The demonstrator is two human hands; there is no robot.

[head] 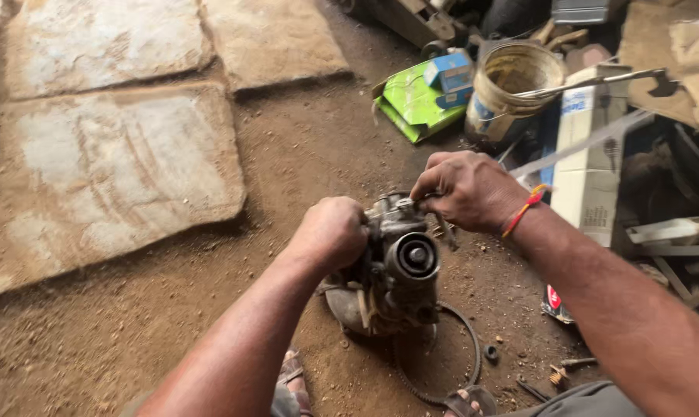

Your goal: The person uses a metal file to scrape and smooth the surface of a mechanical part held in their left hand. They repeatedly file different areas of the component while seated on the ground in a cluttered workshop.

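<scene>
left hand (pixel 332 232) clamps the grimy carburetor (pixel 400 266) just above the dirt floor (pixel 172 309) to steady it — right hand (pixel 467 189) pinches a fitting on top, fingers closed

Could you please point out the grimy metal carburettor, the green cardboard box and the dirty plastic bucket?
grimy metal carburettor (pixel 413 259): head view, round front opening.
green cardboard box (pixel 413 100): head view, top face.
dirty plastic bucket (pixel 485 116): head view, outer wall.
</scene>
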